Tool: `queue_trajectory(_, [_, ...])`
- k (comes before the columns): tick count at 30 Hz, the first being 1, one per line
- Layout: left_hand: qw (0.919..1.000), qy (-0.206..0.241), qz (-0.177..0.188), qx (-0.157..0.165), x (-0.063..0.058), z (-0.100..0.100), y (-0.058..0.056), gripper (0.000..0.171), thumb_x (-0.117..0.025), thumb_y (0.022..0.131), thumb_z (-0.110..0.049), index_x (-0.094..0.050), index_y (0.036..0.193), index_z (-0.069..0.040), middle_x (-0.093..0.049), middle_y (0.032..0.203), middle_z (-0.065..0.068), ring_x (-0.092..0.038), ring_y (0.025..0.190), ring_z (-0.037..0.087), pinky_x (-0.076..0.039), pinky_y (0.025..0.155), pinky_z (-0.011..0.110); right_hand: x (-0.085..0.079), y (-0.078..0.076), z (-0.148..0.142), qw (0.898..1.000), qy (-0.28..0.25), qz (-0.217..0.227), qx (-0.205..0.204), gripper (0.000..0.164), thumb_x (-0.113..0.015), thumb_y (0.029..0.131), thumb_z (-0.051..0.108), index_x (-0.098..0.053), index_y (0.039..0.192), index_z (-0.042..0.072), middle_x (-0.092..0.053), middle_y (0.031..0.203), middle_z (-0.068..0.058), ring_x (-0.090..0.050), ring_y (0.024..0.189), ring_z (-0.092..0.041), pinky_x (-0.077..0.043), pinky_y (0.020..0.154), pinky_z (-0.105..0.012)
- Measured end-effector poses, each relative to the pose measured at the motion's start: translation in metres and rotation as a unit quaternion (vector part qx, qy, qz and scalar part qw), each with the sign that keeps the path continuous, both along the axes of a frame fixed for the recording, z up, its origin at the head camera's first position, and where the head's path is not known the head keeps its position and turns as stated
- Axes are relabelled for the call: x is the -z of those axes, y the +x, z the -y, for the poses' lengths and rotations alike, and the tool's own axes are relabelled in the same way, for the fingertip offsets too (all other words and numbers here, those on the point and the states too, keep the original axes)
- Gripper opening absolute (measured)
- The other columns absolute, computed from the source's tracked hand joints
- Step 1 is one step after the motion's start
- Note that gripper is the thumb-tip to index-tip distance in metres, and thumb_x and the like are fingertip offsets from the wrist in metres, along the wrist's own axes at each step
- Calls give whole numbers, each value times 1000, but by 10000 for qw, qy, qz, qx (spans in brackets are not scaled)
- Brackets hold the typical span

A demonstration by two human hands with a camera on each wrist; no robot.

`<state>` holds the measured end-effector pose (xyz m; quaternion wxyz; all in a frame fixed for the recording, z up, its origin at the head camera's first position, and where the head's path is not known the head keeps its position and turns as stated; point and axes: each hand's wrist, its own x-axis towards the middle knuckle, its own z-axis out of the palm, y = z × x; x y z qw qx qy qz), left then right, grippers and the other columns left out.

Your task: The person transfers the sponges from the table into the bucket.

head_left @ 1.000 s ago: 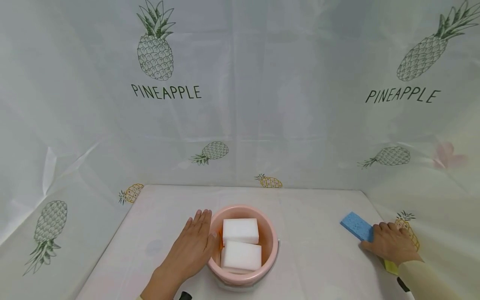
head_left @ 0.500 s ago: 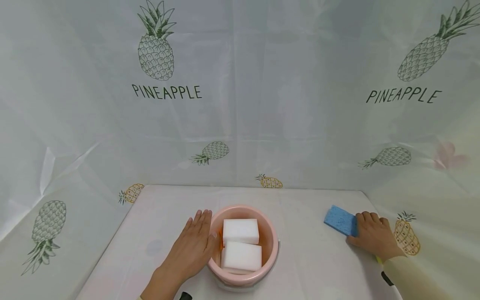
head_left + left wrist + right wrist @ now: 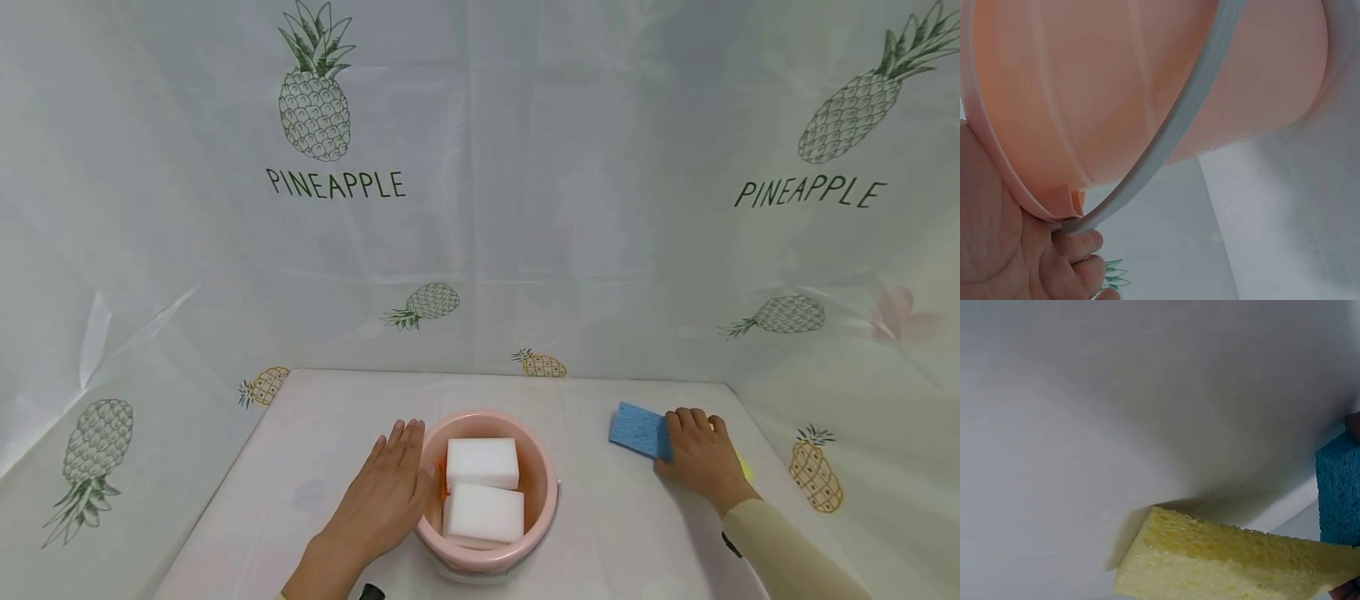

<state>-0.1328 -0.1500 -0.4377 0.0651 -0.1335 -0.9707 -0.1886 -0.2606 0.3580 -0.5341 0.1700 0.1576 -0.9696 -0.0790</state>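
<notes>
A pink bucket (image 3: pixel 551 500) with a grey handle (image 3: pixel 1172 134) stands on the table. Two white sponge-like blocks, one nearer (image 3: pixel 486 512) and one farther (image 3: pixel 482 462), lie inside beside a small orange item, mostly hidden. My left hand (image 3: pixel 382 496) rests against the bucket's left rim, its fingers straight. To the right, my right hand (image 3: pixel 697 458) holds a blue sponge (image 3: pixel 637 429) and a yellow sponge (image 3: pixel 1229 562) together. The blue one sticks out to the left of my fingers; only a yellow edge shows past the hand in the head view.
The white table (image 3: pixel 592 533) ends at a back edge against a hanging sheet (image 3: pixel 585 208) printed with pineapples. The same sheet rises along both sides. A black strap end (image 3: pixel 371 592) shows by my left wrist.
My right hand has slid left across the table toward the bucket, bringing the blue and yellow sponges with it. The left hand and bucket have stayed put.
</notes>
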Motion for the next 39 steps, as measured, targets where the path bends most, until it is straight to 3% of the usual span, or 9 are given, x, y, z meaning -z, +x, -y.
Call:
queue_trajectory(4, [10000,-1,8,18,-1,0,0,61,-43,113,-31,-34,162,5,-34,169,20,-26,160,38,-23,130,58,-1,-2,16,9999,9,-91,-136,78,-86,76,43,-51,125,-8,-58,123,-27,-51,116,-46,-42,100,-67])
queue_trajectory(12, [10000,-57,45,-62,2,0,-2,62,-44,113,-32,-33,162,4,-33,170,19,-25,161,37,-22,131,57,-11,-4,52,9982,-500,-83,-323,77,-82,81,46,-50,127,-6,-57,125,-25,-50,116,-45,-41,98,-65])
queue_trajectory(23, [9998,-159,79,-17,-1,2,-3,63,-46,113,-34,-34,162,4,-34,169,20,-25,161,38,-22,130,58,-52,2,97,9935,-534,-593,-811,72,-78,78,52,-57,119,-3,-61,115,-21,-55,108,-41,-45,91,-59])
queue_trajectory(28, [9996,-200,219,38,-4,4,-5,64,-43,113,-37,-33,163,2,-33,170,19,-22,162,36,-20,131,58,-85,15,121,9887,-657,-765,-1106,71,-78,76,52,-60,118,-2,-63,113,-20,-56,104,-40,-46,88,-58])
queue_trajectory(34, [9991,-194,361,131,-5,7,-7,63,-37,115,-38,-31,164,1,-31,171,19,-21,162,35,-19,132,57,-124,42,159,9881,-707,-406,-1308,74,-80,78,56,-61,125,2,-63,121,-16,-55,113,-36,-47,94,-57])
queue_trajectory(39, [9991,-240,313,133,-2,8,-7,62,-39,114,-36,-33,164,1,-33,170,17,-23,162,34,-20,132,56,-142,66,190,9810,-596,-64,-1846,73,-80,81,62,-63,126,6,-64,122,-8,-56,115,-30,-47,99,-53])
